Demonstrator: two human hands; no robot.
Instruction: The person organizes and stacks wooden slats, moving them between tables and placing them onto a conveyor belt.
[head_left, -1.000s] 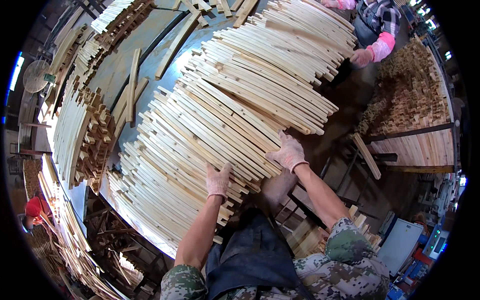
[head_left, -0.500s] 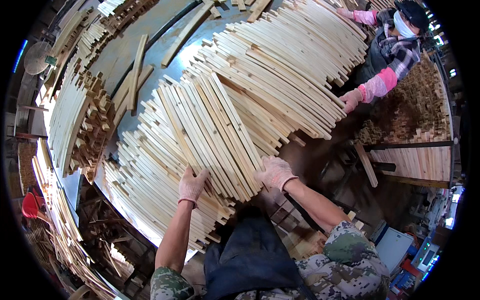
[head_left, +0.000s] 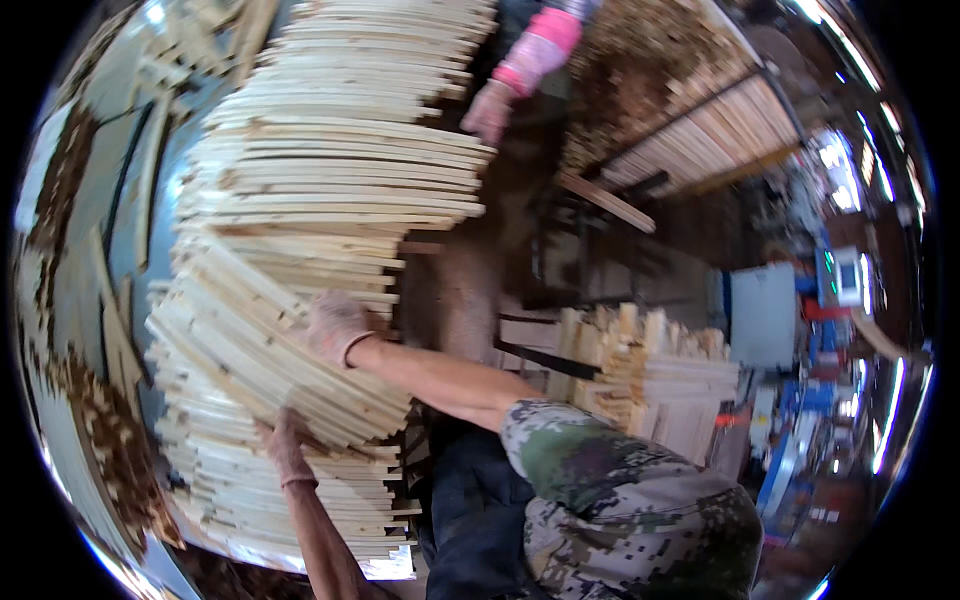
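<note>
The view has swung right since the last frame, and the bundle of slats (head_left: 262, 335) now slants from upper left to lower right, its long axis crossing the rows (head_left: 330, 160) beneath. A table (head_left: 75, 255) carries those rows. Across the aisle, a dark-framed rack (head_left: 684, 118) holds packed wood; a smaller stack (head_left: 655, 368) stands at the person's right. A co-worker's hand (head_left: 489, 110) is near slat ends. The gloved left hand (head_left: 289, 445) and right hand (head_left: 338, 327) flank the bundle, fingers part-bent; blur hides how firmly they close.
</note>
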